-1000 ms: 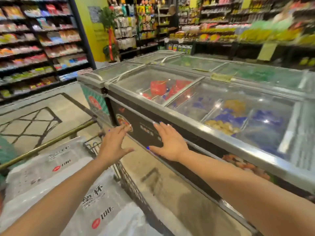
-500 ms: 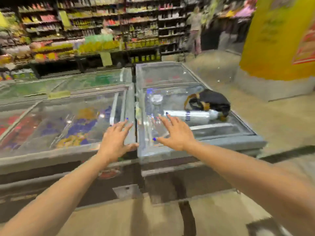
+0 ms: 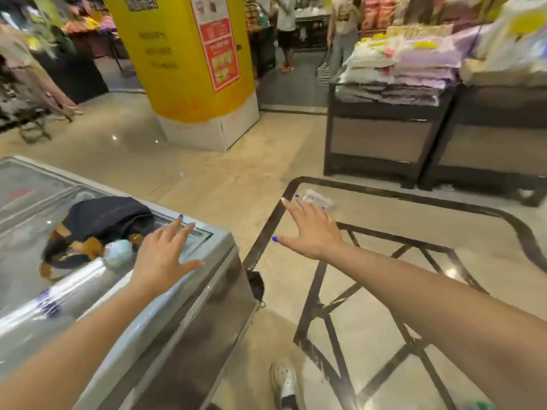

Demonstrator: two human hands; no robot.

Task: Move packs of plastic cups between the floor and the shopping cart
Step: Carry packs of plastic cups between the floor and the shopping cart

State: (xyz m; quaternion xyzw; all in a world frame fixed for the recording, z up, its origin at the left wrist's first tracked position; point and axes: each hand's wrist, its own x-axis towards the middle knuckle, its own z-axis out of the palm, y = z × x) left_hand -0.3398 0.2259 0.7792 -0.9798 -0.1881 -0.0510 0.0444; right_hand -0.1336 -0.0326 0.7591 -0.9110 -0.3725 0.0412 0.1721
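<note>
My left hand is stretched forward, fingers spread and holding nothing, over the corner of a chest freezer. My right hand is also spread and holds nothing, out over the floor. Just beyond its fingertips a clear pack with a red label lies on the beige floor; my fingers hide part of it. A long clear sleeve of cups lies on the freezer lid to the left of my left arm. The shopping cart is out of view.
A dark bag rests on the freezer lid. A yellow pillar stands ahead. Black display stands piled with packaged goods are at the right. Several people stand in the aisles behind. My white shoe shows at the bottom.
My view has swung far to the right, from the cart with its packs, along the freezers, to the open floor. Both hands stay spread and hold nothing.
</note>
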